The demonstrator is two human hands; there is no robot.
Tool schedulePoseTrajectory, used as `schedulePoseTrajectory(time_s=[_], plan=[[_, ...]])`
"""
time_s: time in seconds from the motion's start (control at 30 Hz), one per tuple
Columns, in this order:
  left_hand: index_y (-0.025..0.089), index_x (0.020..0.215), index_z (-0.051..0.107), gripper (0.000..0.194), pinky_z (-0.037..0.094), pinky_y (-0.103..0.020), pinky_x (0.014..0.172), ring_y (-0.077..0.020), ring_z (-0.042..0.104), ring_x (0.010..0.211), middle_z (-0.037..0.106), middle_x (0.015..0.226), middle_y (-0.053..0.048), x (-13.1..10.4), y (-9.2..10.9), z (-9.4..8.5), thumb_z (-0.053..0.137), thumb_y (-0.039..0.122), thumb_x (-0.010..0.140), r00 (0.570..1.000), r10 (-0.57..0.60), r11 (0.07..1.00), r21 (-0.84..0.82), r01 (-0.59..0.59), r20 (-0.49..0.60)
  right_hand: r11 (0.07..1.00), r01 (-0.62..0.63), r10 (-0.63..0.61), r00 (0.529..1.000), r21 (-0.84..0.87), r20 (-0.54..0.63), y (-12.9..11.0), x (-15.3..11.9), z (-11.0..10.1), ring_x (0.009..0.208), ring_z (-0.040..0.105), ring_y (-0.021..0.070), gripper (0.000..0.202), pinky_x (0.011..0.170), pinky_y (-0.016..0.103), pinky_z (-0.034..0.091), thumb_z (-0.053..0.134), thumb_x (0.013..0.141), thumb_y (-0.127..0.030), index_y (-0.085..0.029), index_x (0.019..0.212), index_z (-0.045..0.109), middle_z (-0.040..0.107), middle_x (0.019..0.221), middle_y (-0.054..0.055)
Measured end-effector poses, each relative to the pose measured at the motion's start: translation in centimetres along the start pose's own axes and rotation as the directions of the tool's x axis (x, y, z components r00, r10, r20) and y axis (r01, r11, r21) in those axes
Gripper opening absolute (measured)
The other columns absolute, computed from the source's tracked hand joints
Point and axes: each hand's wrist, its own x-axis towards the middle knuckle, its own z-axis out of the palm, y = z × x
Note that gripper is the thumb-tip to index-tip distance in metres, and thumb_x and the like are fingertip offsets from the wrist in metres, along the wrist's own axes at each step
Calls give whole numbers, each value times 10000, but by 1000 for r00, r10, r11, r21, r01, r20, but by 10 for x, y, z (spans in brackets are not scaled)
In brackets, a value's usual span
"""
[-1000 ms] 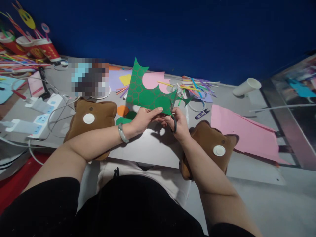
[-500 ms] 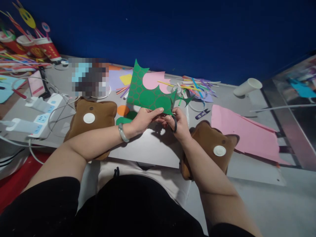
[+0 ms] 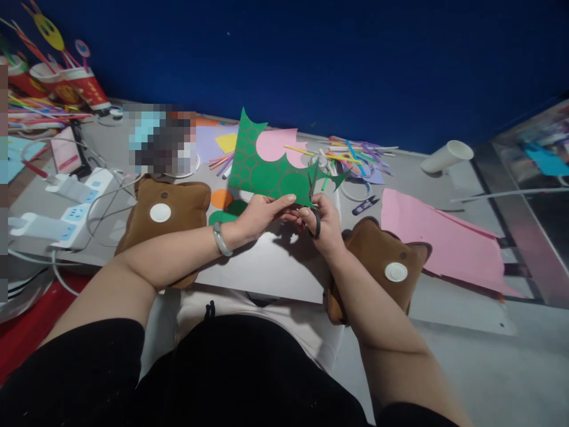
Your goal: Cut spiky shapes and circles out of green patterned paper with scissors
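Note:
A green sheet (image 3: 262, 176) printed with circles is pinched at its lower edge by my left hand (image 3: 262, 216), thumb on top. Its upper right outline is scalloped where rounds are gone. My right hand (image 3: 326, 222) grips scissors (image 3: 317, 225) by their black handles; the blades meet the sheet's right end, and a narrow green strip (image 3: 338, 178) sticks out beyond them. Below the sheet lie an orange disc (image 3: 221, 198) and green cut pieces (image 3: 217, 218), partly covered by the sheet and my hand. Behind it is pink scalloped material (image 3: 278, 143).
Brown cushions (image 3: 178, 204) lie under my forearms. Thread snips (image 3: 364, 205), a pink sheet (image 3: 440, 243) and a white cup (image 3: 447, 157) are to the right. Coloured sticks (image 3: 360, 154) lie behind; a power strip (image 3: 84, 207) with cables is at left.
Hands, green sheet and scissors stay in nearly the same place. The scissor handles have shifted very slightly to the right.

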Motion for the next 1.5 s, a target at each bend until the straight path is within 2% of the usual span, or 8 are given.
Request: schedulePoseTrajectory(time_s=[0.33,0.57,0.77,0.93,1.2,1.5], plan=[[70,762,795,488,632,-301,783,-162,769,673,811,761,-112,2,-3,-3,958,529,742,1000,7,1000,8,-7,27,998,52,-52,998,-25,-17,2,0,0,426,532,126,705,441,265,421,841,698,-842,-286,891,454,598,542,-83],[77,741,814,559,614,-256,718,-145,758,658,810,746,-98,2,-3,-5,999,590,618,997,37,999,-3,-37,61,998,62,-62,998,-4,-24,3,0,0,408,494,114,711,432,255,387,868,685,-819,-286,878,439,580,514,-95],[84,742,803,512,629,-303,807,-162,770,695,820,779,-116,1,0,-4,974,565,699,999,38,998,52,-39,6,997,71,-72,997,-18,-21,1,1,-2,404,484,113,702,414,248,368,889,673,-799,-285,854,446,572,507,-95],[83,760,814,552,623,-307,820,-158,761,711,825,801,-118,2,0,-6,989,595,649,998,66,996,67,-66,8,997,76,-76,997,-23,-25,-1,2,-3,399,475,97,696,413,223,355,910,672,-766,-273,835,447,565,489,-102],[81,771,820,598,608,-318,840,-158,752,733,824,808,-119,1,1,-7,967,648,650,997,80,988,130,-79,1,997,67,-68,997,-25,-23,-1,3,-6,367,437,80,720,398,208,320,932,633,-760,-271,830,441,546,459,-114],[86,756,824,603,589,-296,782,-141,738,702,820,788,-117,4,1,-10,970,657,631,994,111,984,136,-112,10,998,53,-53,998,-38,-15,-7,3,-9,364,429,93,724,401,236,321,952,615,-747,-279,817,438,526,450,-111]])
